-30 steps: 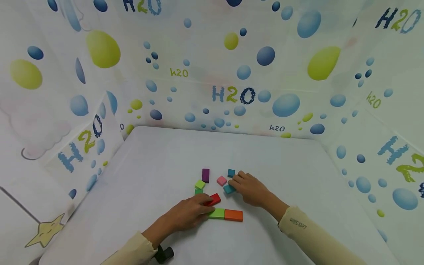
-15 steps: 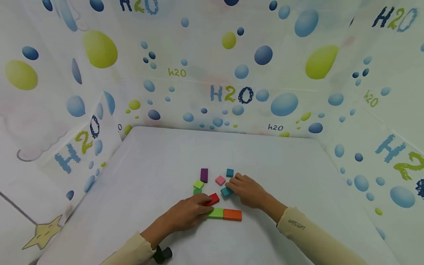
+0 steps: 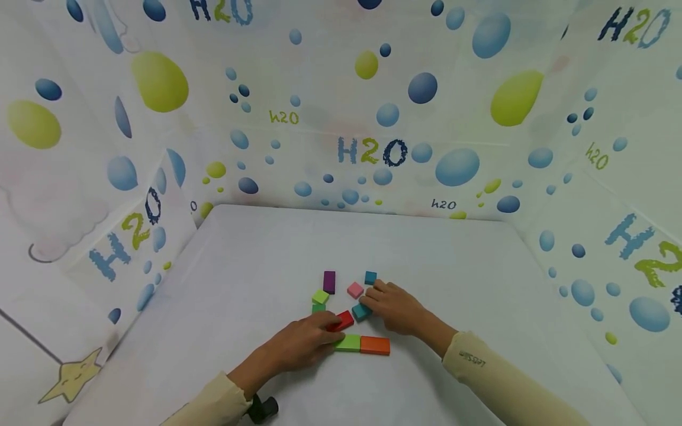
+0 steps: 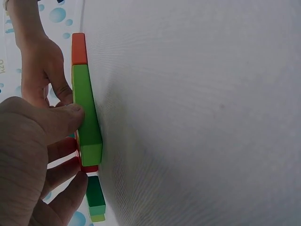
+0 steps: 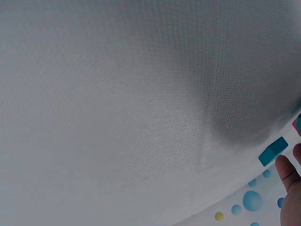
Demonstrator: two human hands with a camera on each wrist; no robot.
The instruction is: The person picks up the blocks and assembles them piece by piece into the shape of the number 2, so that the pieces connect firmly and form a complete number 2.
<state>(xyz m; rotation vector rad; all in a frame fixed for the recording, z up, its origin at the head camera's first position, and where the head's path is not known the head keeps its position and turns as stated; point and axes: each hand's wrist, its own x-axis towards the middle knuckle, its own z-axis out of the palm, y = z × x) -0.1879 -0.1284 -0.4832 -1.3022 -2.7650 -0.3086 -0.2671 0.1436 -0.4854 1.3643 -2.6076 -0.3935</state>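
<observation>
Near the front of the block group, my left hand (image 3: 295, 343) has its fingers on the end of a tilted red block (image 3: 346, 319). Its thumb touches a light green block (image 3: 348, 343), which lies end to end with an orange block (image 3: 375, 345). In the left wrist view the thumb overlaps the light green block (image 4: 87, 113), and the fingers bend behind it by the red one. My right hand (image 3: 396, 305) pinches the right end of a teal block (image 3: 360, 312), close to the red block's upper corner. A small blue block (image 3: 370, 277) lies just beyond that hand's fingers.
A pink cube (image 3: 355, 290) sits between the teal and purple blocks. The purple block (image 3: 329, 282), a lime cube (image 3: 320, 296) and a green block (image 3: 318, 308) line the left side. White cloth covers the table (image 3: 256, 254); a bubble-printed backdrop (image 3: 298, 148) stands behind it.
My right hand has slid the teal block left and slightly toward me, closer to the red block. The left hand stays in place. The head view has shifted a little.
</observation>
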